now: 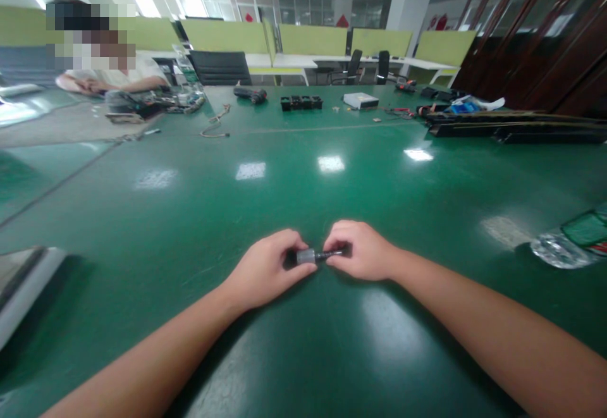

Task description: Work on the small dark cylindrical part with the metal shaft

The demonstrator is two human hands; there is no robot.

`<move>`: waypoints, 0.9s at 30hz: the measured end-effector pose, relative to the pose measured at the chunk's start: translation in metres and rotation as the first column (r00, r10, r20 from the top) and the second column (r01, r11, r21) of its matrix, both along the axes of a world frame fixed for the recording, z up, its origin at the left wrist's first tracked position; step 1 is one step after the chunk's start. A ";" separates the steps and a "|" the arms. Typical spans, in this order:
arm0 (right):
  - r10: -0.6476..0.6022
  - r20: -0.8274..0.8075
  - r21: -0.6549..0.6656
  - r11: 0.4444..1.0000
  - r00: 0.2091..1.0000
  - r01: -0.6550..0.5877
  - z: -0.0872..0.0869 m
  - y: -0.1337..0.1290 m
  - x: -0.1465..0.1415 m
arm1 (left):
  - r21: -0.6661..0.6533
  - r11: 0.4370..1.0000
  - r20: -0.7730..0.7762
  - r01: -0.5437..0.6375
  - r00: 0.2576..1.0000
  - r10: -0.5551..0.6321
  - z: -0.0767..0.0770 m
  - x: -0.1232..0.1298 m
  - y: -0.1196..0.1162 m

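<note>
My left hand (270,267) is closed around a small grey cylinder (306,256), thumb in front and fingers behind. From the cylinder's right end a thin dark shaft (324,255) runs toward my right hand. My right hand (360,250) pinches the shaft's far end between thumb and fingers, where a bright, slim tip shows. Cylinder and shaft lie level and in line, just over the green tabletop (294,196). Whether they are one piece or two I cannot tell, and their exact kind is too small and blurred to make out.
At right lies a clear plastic bottle (564,250); a grey-edged flat object (28,285) is at left. Farther back are a black block (301,103), a power drill (250,94), a white box (360,100) and long black bars (516,127). A person (114,76) sits at far left.
</note>
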State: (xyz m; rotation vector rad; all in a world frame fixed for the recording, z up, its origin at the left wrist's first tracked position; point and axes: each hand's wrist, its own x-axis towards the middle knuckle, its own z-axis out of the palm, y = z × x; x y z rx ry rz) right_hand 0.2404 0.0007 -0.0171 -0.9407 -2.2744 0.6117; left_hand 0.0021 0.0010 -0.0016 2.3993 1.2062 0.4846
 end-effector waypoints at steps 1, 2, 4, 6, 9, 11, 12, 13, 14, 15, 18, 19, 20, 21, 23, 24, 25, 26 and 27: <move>0.002 0.004 0.003 1.000 1.000 -0.002 0.000 0.000 0.000 | 0.002 1.000 -0.001 0.000 1.000 0.000 0.000 0.000 0.000; 0.001 0.008 0.006 1.000 1.000 -0.001 0.000 0.000 0.001 | 0.003 1.000 -0.003 -0.001 1.000 0.001 0.000 0.000 0.000; -0.003 0.019 0.011 1.000 1.000 0.002 0.000 0.000 0.001 | 0.003 1.000 -0.006 0.000 1.000 0.000 0.000 0.000 0.000; -0.011 0.029 0.018 1.000 1.000 0.011 -0.001 0.000 0.002 | 0.002 1.000 -0.006 -0.001 1.000 0.001 0.001 0.000 -0.001; -0.018 0.045 0.025 1.000 0.999 0.017 -0.002 0.001 0.004 | -0.004 1.000 -0.004 0.000 1.000 0.000 0.001 0.001 0.000; -0.019 0.056 0.026 1.000 0.998 0.017 -0.002 0.001 0.005 | -0.007 1.000 -0.001 0.000 1.000 0.000 0.001 0.000 0.000; -0.021 0.059 0.024 1.000 0.998 0.019 -0.002 0.001 0.005 | -0.008 1.000 0.001 0.001 1.000 -0.001 0.000 0.000 0.000; -0.022 0.064 0.023 1.000 0.998 0.021 -0.002 0.002 0.006 | -0.008 1.000 0.002 0.001 1.000 -0.001 0.000 0.000 0.000; -0.023 0.070 0.019 1.000 0.997 0.021 -0.002 0.002 0.006 | -0.008 1.000 0.004 0.001 1.000 -0.001 0.000 0.000 0.000; -0.023 0.074 0.016 1.000 0.997 0.022 -0.002 0.002 0.007 | -0.008 1.000 0.004 0.001 1.000 -0.001 -0.001 0.000 0.000; -0.024 0.081 0.010 1.000 0.996 0.023 -0.001 0.002 0.008 | -0.003 1.000 0.002 0.000 1.000 0.000 -0.001 0.000 0.000; -0.024 0.081 0.010 1.000 0.996 0.024 -0.001 0.002 0.009 | -0.001 1.000 0.002 -0.001 1.000 0.001 -0.001 0.000 0.000; -0.023 0.080 0.009 1.000 0.996 0.022 -0.001 0.002 0.009 | 0.001 1.000 0.002 -0.001 1.000 0.001 0.000 0.000 0.000; -0.021 0.079 0.009 1.000 0.997 0.020 -0.001 0.002 0.010 | 0.002 1.000 0.002 -0.001 1.000 0.001 0.000 0.000 0.000; -0.014 0.073 0.005 1.000 0.997 0.013 -0.001 0.003 0.011 | 0.004 1.000 0.002 0.000 1.000 0.000 0.001 0.001 0.000; -0.010 0.069 0.003 1.000 0.998 0.010 -0.001 0.003 0.012 | 0.003 1.000 0.002 0.001 1.000 -0.001 0.001 0.001 0.000; -0.008 0.064 0.001 1.000 0.998 0.007 0.000 0.003 0.012 | 0.002 1.000 0.003 0.001 1.000 -0.001 0.001 0.001 0.000; -0.005 0.060 -0.001 1.000 0.998 0.005 0.000 0.004 0.013 | 0.001 1.000 0.003 0.001 1.000 -0.001 0.001 0.001 0.000; -0.002 0.056 -0.005 1.000 0.998 0.002 0.000 0.004 0.013 | 0.001 1.000 0.003 -0.001 1.000 0.001 0.001 0.001 0.000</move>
